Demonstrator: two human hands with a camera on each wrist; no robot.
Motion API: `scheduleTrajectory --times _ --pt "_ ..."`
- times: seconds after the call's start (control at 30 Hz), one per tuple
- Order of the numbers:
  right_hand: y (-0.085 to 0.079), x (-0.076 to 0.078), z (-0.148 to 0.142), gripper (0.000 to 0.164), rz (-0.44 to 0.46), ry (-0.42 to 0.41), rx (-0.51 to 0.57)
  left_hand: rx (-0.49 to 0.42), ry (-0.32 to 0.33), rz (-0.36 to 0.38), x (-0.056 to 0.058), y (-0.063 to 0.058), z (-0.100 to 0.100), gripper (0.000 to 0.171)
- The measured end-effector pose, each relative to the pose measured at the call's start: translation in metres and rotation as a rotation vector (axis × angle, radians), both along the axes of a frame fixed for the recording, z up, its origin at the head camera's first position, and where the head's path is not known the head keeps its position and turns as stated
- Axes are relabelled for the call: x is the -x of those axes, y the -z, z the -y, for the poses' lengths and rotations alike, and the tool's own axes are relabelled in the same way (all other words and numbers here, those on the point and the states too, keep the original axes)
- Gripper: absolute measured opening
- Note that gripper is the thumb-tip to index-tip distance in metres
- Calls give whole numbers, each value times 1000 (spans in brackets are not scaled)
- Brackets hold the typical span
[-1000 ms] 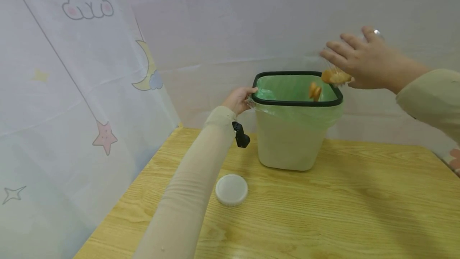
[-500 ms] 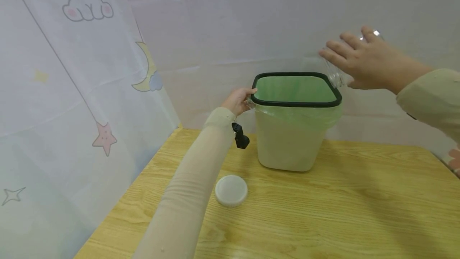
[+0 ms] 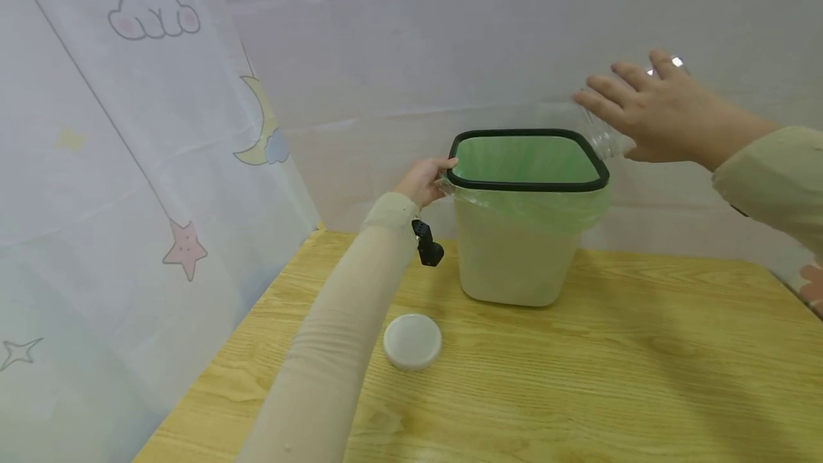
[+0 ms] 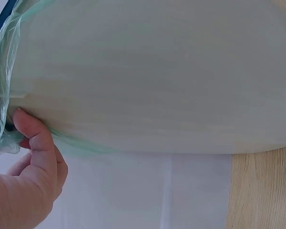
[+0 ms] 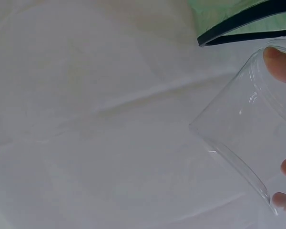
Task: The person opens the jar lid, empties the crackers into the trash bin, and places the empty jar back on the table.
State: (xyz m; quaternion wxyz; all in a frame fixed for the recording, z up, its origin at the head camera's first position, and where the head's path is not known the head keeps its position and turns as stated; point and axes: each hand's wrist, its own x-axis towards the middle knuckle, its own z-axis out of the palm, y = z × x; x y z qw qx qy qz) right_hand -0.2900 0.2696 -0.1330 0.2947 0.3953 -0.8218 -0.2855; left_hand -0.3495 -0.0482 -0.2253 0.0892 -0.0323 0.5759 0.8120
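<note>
A cream trash bin [image 3: 517, 256] with a black rim and a green plastic liner [image 3: 566, 209] stands on the table. My left hand [image 3: 424, 181] grips the bin's left rim, its thumb over the top; in the left wrist view, curled fingers [image 4: 40, 148] lie under the edge beside the bunched liner [image 4: 2, 90]. At the bin's right rim, my right hand [image 3: 662, 113] holds a clear jar [image 3: 601, 138], tilted with its mouth down toward the bin. In the right wrist view the jar [image 5: 238, 114] is see-through with nothing inside.
A white round lid [image 3: 412, 341] lies on the wooden table [image 3: 579, 377] in front of the bin, near the left sleeve. Pale printed cloth [image 3: 386, 41] hangs behind and to the left. A small black camera [image 3: 427, 243] sits on the left wrist.
One second ago, orange-brown pieces were falling from the jar into the bin; half a second ago the jar was empty. Both hands have stayed nearly in place.
</note>
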Motion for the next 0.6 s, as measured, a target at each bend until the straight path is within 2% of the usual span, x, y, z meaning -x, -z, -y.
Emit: scheduleTrajectory --times 0.33,0.6 --pt "0 -3 -3 116 31 45 54 -30 1 7 1 -1 1 6" --pt "4 -2 -12 117 42 0 132 64 9 -4 -3 -4 1 15"
